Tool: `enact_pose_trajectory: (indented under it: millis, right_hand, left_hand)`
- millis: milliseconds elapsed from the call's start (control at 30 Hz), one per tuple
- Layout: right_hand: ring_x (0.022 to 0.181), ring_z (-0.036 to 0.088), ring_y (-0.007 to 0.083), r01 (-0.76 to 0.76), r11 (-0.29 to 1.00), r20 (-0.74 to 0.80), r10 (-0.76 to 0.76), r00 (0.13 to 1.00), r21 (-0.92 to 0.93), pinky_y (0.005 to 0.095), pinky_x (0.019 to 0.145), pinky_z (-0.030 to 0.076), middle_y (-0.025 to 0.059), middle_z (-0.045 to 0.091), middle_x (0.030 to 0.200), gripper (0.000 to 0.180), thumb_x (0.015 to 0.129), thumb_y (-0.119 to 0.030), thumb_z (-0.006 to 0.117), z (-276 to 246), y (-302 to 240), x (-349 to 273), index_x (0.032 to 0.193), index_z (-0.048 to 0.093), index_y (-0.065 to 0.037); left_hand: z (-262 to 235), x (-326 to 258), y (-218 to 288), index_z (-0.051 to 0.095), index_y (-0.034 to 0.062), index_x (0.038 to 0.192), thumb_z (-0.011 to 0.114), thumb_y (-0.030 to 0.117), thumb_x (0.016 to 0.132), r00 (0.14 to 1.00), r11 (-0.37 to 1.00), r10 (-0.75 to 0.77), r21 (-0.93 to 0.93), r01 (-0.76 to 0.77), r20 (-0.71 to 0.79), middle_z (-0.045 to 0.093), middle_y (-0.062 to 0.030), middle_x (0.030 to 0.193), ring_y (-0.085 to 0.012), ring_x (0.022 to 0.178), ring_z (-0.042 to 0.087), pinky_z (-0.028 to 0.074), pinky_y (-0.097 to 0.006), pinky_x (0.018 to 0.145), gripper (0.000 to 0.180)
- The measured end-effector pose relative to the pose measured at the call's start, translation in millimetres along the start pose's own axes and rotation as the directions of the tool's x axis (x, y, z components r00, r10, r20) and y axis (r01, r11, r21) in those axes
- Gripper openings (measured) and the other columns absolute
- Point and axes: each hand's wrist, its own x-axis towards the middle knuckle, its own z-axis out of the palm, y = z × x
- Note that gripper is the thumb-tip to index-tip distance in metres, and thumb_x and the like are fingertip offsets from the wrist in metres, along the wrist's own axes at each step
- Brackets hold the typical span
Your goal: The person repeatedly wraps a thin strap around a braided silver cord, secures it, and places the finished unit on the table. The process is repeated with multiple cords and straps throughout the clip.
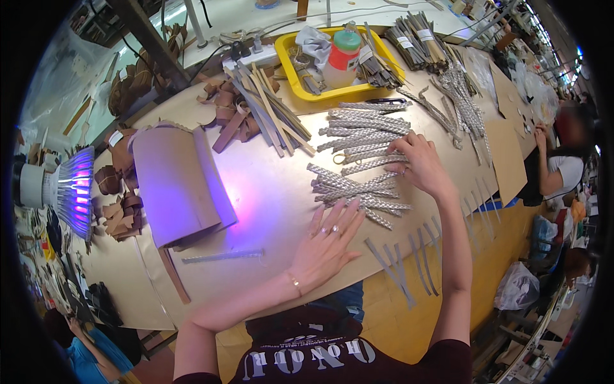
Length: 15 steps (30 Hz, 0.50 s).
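Silvery braided straps (361, 134) lie side by side in a loose row on the tan worktable. In front of them is a crossed pile of the same straps (348, 185). My right hand (422, 165) bends over the right ends of the row, its thumb and fingers pinched on the end of one braided strap (371, 164). Below the pile, my left hand (329, 240) lies palm down with fingers stretched out, the fingertips beside the lower strap ends. A small gold-coloured ring (339, 158) sits at the left of the straps. One single braided strap (224, 256) lies apart, farther left.
A curled brown sheet (176, 185) and a lit lamp (73, 192) are at the left. Behind stand grey and tan strips (268, 109) and a yellow tray (313, 96) holding a green-capped bottle (345, 54). Thin grey strips (390, 269) overhang the front edge. A co-worker (563, 160) sits far right.
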Motion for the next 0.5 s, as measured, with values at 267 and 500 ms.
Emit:
enact_pose_trajectory:
  millis: [267, 500]
  right_hand:
    - [0.105, 0.055, 0.0276, 0.123, 0.992, 0.033, -0.122, 0.992, -0.013, 0.042, 0.091, 0.041, 0.0066, 0.058, 0.1, 0.019, 0.085, -0.026, 0.072, 5.7, 17.6, 4.9, 0.096, 0.064, -0.012]
    - [0.096, 0.056, 0.0275, 0.176, 0.98, -0.122, -0.187, 0.975, -0.095, 0.0406, 0.09, 0.041, 0.0073, 0.06, 0.095, 0.012, 0.092, -0.02, 0.063, 4.6, 10.8, 9.0, 0.094, 0.062, -0.008]
  left_hand:
    - [24.0, 35.9, -2.8, 0.029, 0.0057, 0.155, 0.046, 0.061, 0.095, 0.993, 0.993, -0.116, -0.019, 0.117, 0.034, 0.017, -0.016, 0.164, -0.0361, 0.152, 0.011, 0.01, -0.054, 0.121, 0.083]
    - [27.1, 44.8, 1.5, 0.028, 0.0047, 0.155, 0.049, 0.057, 0.096, 0.99, 0.986, -0.138, -0.096, 0.136, -0.016, 0.015, -0.0192, 0.163, -0.0398, 0.151, 0.009, 0.008, -0.054, 0.121, 0.081]
